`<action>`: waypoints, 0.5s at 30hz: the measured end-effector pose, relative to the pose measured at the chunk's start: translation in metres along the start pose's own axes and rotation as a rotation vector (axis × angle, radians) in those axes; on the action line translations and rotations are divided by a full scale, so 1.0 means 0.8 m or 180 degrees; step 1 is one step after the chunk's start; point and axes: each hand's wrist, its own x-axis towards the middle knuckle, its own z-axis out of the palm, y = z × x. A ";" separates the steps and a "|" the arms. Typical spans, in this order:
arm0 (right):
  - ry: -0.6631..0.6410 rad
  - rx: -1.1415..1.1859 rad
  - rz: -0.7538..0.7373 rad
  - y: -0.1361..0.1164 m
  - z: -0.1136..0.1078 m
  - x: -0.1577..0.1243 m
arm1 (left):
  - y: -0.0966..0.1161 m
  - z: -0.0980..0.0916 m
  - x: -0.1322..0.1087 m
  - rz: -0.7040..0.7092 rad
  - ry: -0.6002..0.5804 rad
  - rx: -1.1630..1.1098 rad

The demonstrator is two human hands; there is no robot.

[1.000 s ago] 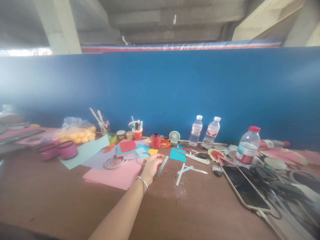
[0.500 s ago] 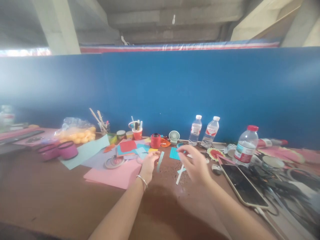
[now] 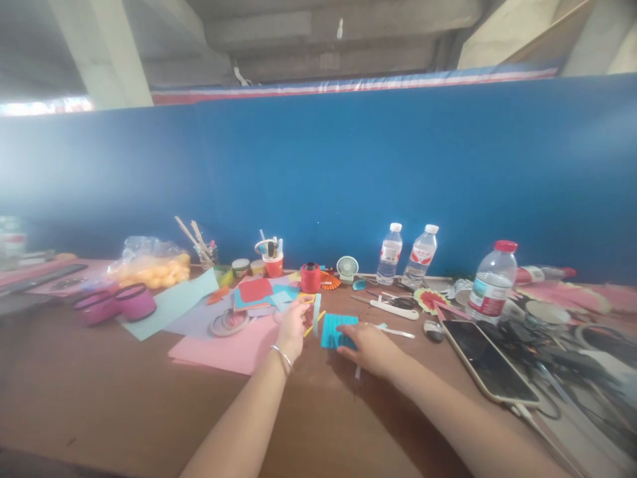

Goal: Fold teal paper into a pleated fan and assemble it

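My left hand [image 3: 293, 323], with a bracelet on its wrist, pinches the upper end of a pale grey-green paper strip [image 3: 316, 315], which hangs just above the brown table [image 3: 124, 398]. Beside it my right hand [image 3: 371, 347] grips a pleated teal paper piece [image 3: 334, 330] and holds it against the table. The strip sits close to the teal paper's left edge. A pink paper sheet [image 3: 223, 348] lies left of my left hand. White paper strips [image 3: 398, 331] lie beyond my right hand.
A phone [image 3: 485, 362] lies face up to the right. Three water bottles [image 3: 490, 282] stand along the blue partition, near a small fan [image 3: 347, 267], a red spool [image 3: 310, 277], a red cup of pens [image 3: 273, 263] and scissors [image 3: 393, 305]. Purple tape rolls [image 3: 132, 300] lie on the left.
My right hand came into view, took the teal pleated paper from farther back and pulled it toward me. My left hand picked the strip up off the table.
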 end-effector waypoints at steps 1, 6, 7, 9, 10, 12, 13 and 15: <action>-0.0113 0.0148 -0.0074 -0.009 -0.004 -0.009 | 0.002 0.001 -0.001 -0.0008 -0.0050 -0.0030; -0.0158 0.0654 -0.0336 -0.024 -0.016 -0.042 | 0.010 0.008 -0.007 -0.0158 -0.0042 -0.0187; -0.0174 0.0561 -0.0290 -0.020 -0.016 -0.045 | 0.011 0.008 -0.007 -0.0198 -0.0030 -0.0214; -0.0276 0.0407 -0.0233 -0.009 -0.014 -0.048 | 0.011 0.008 -0.007 -0.0234 -0.0036 -0.0269; -0.0281 0.0363 -0.0204 -0.002 -0.012 -0.048 | 0.011 0.008 -0.007 -0.0235 -0.0048 -0.0292; -0.0176 0.0229 -0.0060 0.015 -0.009 -0.047 | 0.011 0.007 -0.008 -0.0241 -0.0072 -0.0313; -0.0104 0.0114 0.0030 0.023 -0.009 -0.046 | 0.012 0.008 -0.008 -0.0252 -0.0085 -0.0317; 0.0017 -0.0159 0.0309 0.038 -0.009 -0.041 | 0.013 0.008 -0.009 -0.0278 -0.0115 -0.0321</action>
